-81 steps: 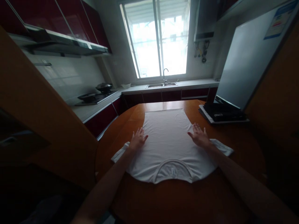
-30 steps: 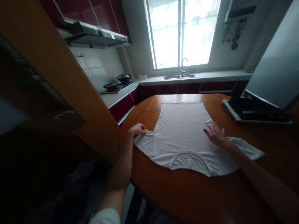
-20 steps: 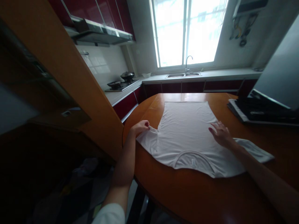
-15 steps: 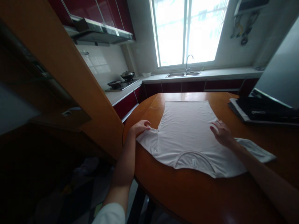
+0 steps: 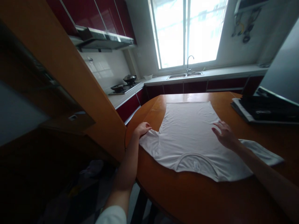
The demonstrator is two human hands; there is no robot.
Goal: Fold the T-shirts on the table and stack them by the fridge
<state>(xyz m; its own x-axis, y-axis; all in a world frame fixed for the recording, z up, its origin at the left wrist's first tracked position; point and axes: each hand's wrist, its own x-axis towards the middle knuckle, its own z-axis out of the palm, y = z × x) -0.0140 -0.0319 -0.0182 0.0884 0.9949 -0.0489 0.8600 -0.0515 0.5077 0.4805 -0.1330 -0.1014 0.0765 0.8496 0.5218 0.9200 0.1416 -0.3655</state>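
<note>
A white T-shirt (image 5: 189,130) lies spread flat on a round wooden table (image 5: 187,196), collar toward me. My left hand (image 5: 142,128) has its fingers closed on the end of the shirt's left sleeve at the table's left edge. Over the shirt's right side my right hand (image 5: 224,134) lies flat with its fingers spread. The right sleeve (image 5: 263,154) stretches out past my right forearm.
A dark flat appliance on a tray (image 5: 263,110) sits on the table's far right. An orange wooden panel (image 5: 70,77) stands close on the left. Behind are a counter with a sink (image 5: 185,74), a stove with pans (image 5: 122,87) and a bright window.
My left hand has gone from lying flat on the shirt to gripping the left sleeve's end at the table edge. My right hand stays flat on the shirt. My view has shifted left.
</note>
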